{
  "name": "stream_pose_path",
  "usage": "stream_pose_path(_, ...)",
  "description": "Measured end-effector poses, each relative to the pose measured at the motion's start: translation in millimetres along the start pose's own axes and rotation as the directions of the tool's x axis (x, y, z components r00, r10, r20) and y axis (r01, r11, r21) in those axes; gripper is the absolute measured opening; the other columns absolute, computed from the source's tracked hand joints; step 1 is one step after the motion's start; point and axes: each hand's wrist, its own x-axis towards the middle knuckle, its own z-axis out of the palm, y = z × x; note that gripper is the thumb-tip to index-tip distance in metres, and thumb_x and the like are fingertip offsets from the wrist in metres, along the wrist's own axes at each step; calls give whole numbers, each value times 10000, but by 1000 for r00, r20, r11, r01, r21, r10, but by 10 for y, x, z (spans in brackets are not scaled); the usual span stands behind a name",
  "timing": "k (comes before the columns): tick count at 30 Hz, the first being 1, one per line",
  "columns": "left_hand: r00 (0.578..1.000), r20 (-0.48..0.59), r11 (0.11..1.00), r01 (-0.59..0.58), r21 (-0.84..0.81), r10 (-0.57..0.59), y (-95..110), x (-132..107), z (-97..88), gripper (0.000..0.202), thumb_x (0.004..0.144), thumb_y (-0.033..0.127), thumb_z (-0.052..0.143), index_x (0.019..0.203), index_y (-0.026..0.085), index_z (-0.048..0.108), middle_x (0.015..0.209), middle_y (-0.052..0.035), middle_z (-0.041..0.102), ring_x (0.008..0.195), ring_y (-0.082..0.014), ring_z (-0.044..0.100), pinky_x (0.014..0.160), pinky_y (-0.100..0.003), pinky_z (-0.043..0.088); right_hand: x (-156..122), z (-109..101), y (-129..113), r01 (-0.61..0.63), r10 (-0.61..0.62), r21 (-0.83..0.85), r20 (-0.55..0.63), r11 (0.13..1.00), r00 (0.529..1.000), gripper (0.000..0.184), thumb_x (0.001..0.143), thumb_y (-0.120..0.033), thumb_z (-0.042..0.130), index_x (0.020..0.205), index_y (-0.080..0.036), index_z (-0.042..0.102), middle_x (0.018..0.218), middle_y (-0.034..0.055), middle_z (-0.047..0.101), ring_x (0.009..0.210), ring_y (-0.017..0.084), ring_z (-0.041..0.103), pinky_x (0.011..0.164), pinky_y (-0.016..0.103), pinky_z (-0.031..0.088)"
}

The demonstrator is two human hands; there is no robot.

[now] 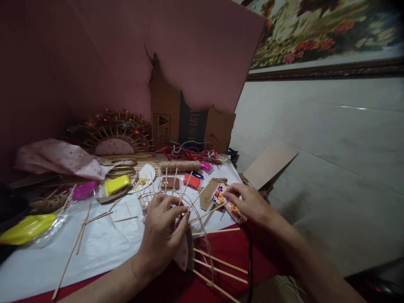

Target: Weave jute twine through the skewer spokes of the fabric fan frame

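Observation:
My left hand [166, 227] is closed round the base of a fan-shaped craft piece, which has a half-round centre covered in pink dotted cloth [181, 255]. Thin wooden sticks [221, 261] radiate from its rim, and twine [205, 235] runs in an arc across them. My right hand [244, 201] is at the right, its fingers bent together near the tip of one stick; what they pinch, if anything, is too small to make out. Under and beside these fingers lies a flower-patterned object [236, 213].
Behind stands a similar finished-looking fan [114, 145] with small flowers. Around the white sheet [107, 252] are loose sticks [71, 259], a twine roll [179, 166], gold-handled scissors [121, 168], yellow clay [117, 184] and pipe cleaners [192, 149]. A black cord [250, 261] hangs over the red cloth.

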Motion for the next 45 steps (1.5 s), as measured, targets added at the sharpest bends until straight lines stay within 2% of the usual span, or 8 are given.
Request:
stream_pose_path(3, 1000, -3, 1000, 2, 1, -2, 9, 7, -12, 116, 799, 162, 557, 856, 204, 649, 826, -42, 603, 839, -207, 480, 740, -390, 390, -152, 103, -32, -26, 38, -340, 29, 940, 999, 279, 748, -399, 627, 897, -166, 587, 921, 92, 597, 839, 233, 567, 703, 309, 392)
stream_pose_path(7, 1000, 7, 1000, -4, -3, 4, 2, 6, -12, 141, 801, 150, 550, 896, 208, 637, 850, -48, 602, 844, -210, 480, 733, -393, 392, -219, 246, -44, -116, 125, -465, -12, 878, 992, 338, 758, -405, 619, 972, -152, 557, 994, 139, 570, 845, 255, 577, 700, 318, 392)
stream_pose_path(13, 1000, -2, 1000, -10, 1, 10, -29, -16, 11, 137, 791, 148, 562, 881, 218, 638, 843, -45, 602, 843, -212, 483, 719, -389, 393, -111, 177, 124, -115, 130, -151, 92, 982, 987, 290, 809, -336, 515, 1031, -150, 522, 941, 114, 623, 877, 241, 576, 731, 307, 388)
stream_pose_path(18, 1000, -6, 1000, -20, 12, 20, -27, -15, 6, 128, 796, 149, 561, 880, 220, 627, 840, -41, 599, 840, -209, 477, 725, -392, 392, -10, 179, 358, -171, 158, 149, 92, 974, 983, 320, 751, -375, 527, 982, -154, 540, 850, 53, 630, 736, 192, 573, 614, 270, 413)
stream_pose_path(27, 1000, -11, 1000, -24, 4, 24, -26, 9, 5, 114, 793, 149, 563, 861, 206, 635, 836, -45, 600, 832, -205, 475, 727, -389, 396, 12, 216, 352, -274, 277, 44, -53, 961, 960, 381, 619, -357, 693, 932, -179, 571, 815, 49, 634, 711, 199, 562, 591, 262, 366)
stream_pose_path(33, 1000, -13, 1000, -27, 10, 27, -28, 2, 8, 119, 790, 159, 559, 850, 210, 647, 828, -42, 611, 828, -204, 490, 723, -383, 400, 24, 231, 286, -130, 115, -119, -124, 984, 986, 193, 732, -223, 562, 920, -184, 555, 989, 95, 572, 821, 212, 531, 648, 273, 320)
stream_pose_path(39, 999, -15, 1000, -29, 12, 29, -29, 3, 6, 118, 790, 156, 559, 856, 207, 643, 828, -45, 608, 823, -209, 494, 723, -389, 395, 155, 290, 335, -94, 90, 97, 47, 991, 995, 224, 654, -236, 636, 854, -207, 539, 761, -15, 616, 679, 160, 531, 579, 227, 357)
stream_pose_path(45, 999, -8, 999, -31, 11, 31, -33, -8, 9, 123, 797, 135, 551, 862, 194, 637, 840, -52, 600, 835, -211, 488, 729, -392, 389, 259, 234, 453, -192, 177, 304, 79, 933, 981, 375, 488, -221, 746, 811, -163, 565, 733, -12, 605, 673, 159, 531, 594, 240, 396)
